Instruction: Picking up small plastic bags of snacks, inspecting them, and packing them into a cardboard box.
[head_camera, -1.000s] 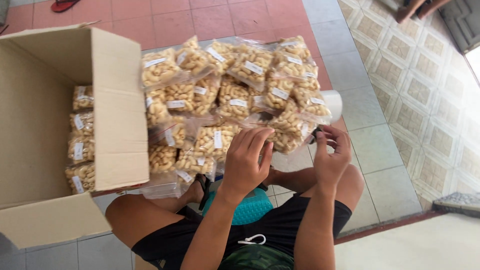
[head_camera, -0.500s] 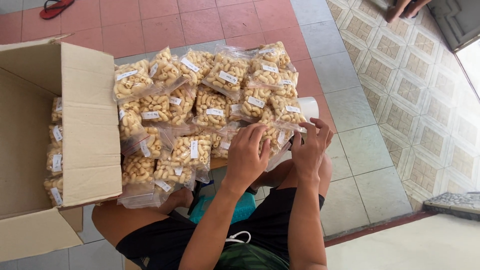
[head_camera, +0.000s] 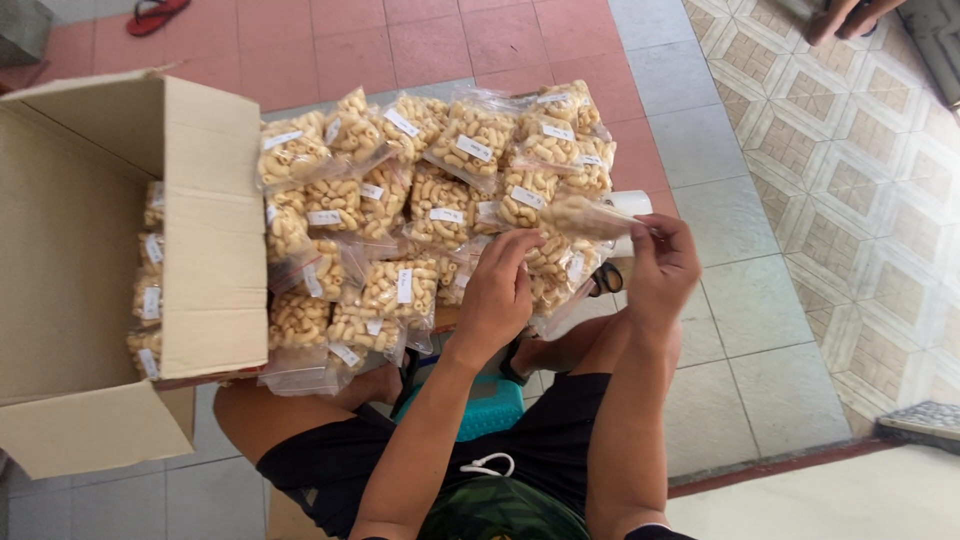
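- Cardboard box (head_camera: 110, 250), far left at about 9 o'clock: it lies on its side, flaps spread open, and a column of clear snack bags (head_camera: 148, 290) shows stacked against its inner wall.
- Heap of packets (head_camera: 420, 210), centre toward 12 o'clock: many clear bags of pale puffed snacks, each with a small white label, overlap one another on the floor; the leftmost ones sit just beside the box's open flap.
- Left hand (head_camera: 497, 292), just right of centre: fingers curled, the tips raised toward the near end of one packet; I cannot tell whether they pinch its film or only touch it.
- Held packet (head_camera: 590, 215), at roughly 1 o'clock: one bag of the same snacks, lifted off the heap and lying about level between the two hands.
- Right hand (head_camera: 662, 268): thumb and fingers closed on the packet's right end — the rest of the hand loosely curled.
- White roll (head_camera: 632, 208): partly hidden behind the held packet, at the heap's right edge.
- Teal stool (head_camera: 480, 405), at 6 o'clock, between the person's knees.
- Open room: bare grey tiles stretch right of the heap toward 3 o'clock; red tiles lie past it at 12 o'clock — with a red sandal (head_camera: 158, 14) at the top edge.
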